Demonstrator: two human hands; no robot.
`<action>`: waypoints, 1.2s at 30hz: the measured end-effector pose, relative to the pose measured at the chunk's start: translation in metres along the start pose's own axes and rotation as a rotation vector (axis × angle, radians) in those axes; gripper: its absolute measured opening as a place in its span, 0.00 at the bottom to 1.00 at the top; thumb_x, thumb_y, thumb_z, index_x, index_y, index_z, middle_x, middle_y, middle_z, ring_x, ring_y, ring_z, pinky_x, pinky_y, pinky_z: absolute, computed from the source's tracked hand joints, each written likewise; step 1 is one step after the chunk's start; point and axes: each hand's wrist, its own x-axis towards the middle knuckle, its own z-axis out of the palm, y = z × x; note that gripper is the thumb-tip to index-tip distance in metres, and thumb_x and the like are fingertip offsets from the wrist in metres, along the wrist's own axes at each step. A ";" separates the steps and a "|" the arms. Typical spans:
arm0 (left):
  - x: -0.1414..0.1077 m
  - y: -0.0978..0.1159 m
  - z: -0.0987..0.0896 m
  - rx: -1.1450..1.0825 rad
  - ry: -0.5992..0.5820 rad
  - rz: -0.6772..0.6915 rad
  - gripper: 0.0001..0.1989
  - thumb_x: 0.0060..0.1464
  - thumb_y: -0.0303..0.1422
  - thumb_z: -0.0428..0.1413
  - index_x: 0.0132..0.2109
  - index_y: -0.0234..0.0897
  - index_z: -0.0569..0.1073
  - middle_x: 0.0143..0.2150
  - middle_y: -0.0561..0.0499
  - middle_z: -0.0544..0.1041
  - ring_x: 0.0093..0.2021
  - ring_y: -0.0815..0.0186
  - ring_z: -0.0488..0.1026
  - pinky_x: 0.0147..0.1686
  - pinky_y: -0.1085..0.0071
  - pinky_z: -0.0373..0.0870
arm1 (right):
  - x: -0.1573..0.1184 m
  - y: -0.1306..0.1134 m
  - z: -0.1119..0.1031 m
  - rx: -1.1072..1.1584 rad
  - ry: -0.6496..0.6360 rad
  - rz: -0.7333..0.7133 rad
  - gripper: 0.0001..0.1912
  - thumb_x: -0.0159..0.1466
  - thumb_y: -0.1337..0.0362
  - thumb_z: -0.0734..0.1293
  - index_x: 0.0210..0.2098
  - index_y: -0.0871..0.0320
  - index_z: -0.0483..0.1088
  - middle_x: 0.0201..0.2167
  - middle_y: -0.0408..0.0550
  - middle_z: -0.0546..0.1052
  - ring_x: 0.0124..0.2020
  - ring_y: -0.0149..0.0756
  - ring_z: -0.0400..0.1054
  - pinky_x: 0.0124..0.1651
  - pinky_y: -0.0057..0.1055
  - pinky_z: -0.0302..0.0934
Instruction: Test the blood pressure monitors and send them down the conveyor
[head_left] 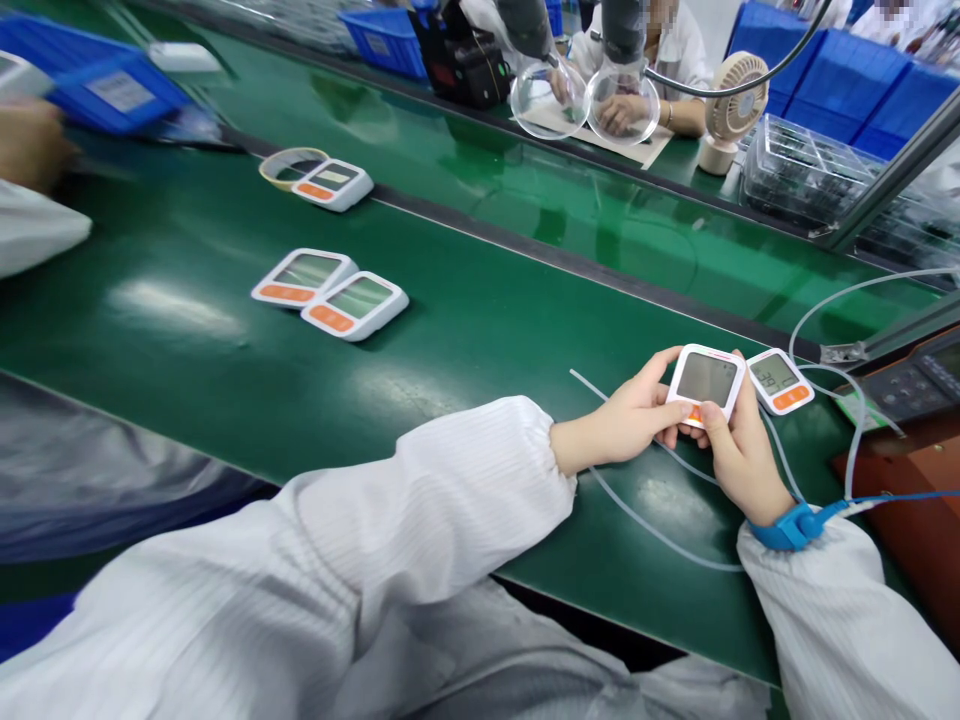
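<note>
Both of my hands hold one small white digital monitor (706,379) with a grey screen and orange buttons. My left hand (636,412) grips its left side, thumb by the orange buttons. On the other side, my right hand (742,455) wraps round the edge and its thumb presses near the buttons. A blue wrist strap (789,527) circles my right wrist. Just right of my fingers lies a second monitor (781,382) with dark digits on its display. Thin clear tubing (660,540) curves over the table beneath and around my hands.
Two more monitors (355,306) overlap on the green table (465,350); another (333,185) leans by a tape roll (282,166). A brown-and-black instrument (911,470) stands at right. A co-worker's blurred hand (34,145) is at far left, near a blue bin (124,92). A fan (735,100) stands behind.
</note>
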 end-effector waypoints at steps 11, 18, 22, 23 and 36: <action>0.000 0.009 0.000 -0.044 0.025 -0.049 0.42 0.55 0.36 0.61 0.69 0.37 0.48 0.26 0.56 0.75 0.21 0.71 0.70 0.24 0.75 0.64 | 0.003 -0.012 -0.004 -0.001 -0.057 -0.042 0.30 0.73 0.54 0.58 0.71 0.56 0.50 0.43 0.50 0.76 0.29 0.37 0.70 0.34 0.36 0.70; 0.001 0.003 0.002 -0.030 0.022 -0.024 0.41 0.56 0.37 0.60 0.69 0.38 0.48 0.28 0.55 0.75 0.25 0.68 0.74 0.24 0.75 0.65 | 0.004 -0.009 -0.003 0.038 -0.075 -0.010 0.29 0.73 0.55 0.58 0.70 0.55 0.51 0.36 0.47 0.76 0.26 0.37 0.68 0.30 0.35 0.69; 0.001 0.004 0.001 -0.013 0.018 -0.039 0.41 0.56 0.37 0.60 0.69 0.38 0.47 0.28 0.55 0.75 0.23 0.70 0.72 0.24 0.75 0.65 | 0.004 -0.008 -0.002 0.073 -0.084 0.017 0.31 0.73 0.54 0.58 0.71 0.56 0.48 0.35 0.46 0.76 0.26 0.37 0.69 0.30 0.35 0.69; 0.001 0.005 0.001 -0.011 0.015 -0.043 0.41 0.56 0.37 0.61 0.69 0.38 0.47 0.28 0.55 0.75 0.23 0.70 0.71 0.24 0.75 0.65 | 0.003 -0.008 -0.002 0.075 -0.085 0.025 0.32 0.73 0.53 0.58 0.72 0.57 0.46 0.34 0.46 0.75 0.26 0.38 0.69 0.31 0.36 0.69; 0.001 0.007 0.001 -0.009 -0.010 -0.026 0.42 0.56 0.39 0.60 0.70 0.37 0.47 0.30 0.52 0.76 0.26 0.67 0.74 0.24 0.74 0.63 | 0.003 -0.009 -0.003 0.055 -0.104 0.067 0.37 0.73 0.53 0.57 0.74 0.58 0.38 0.28 0.43 0.73 0.25 0.39 0.68 0.32 0.37 0.68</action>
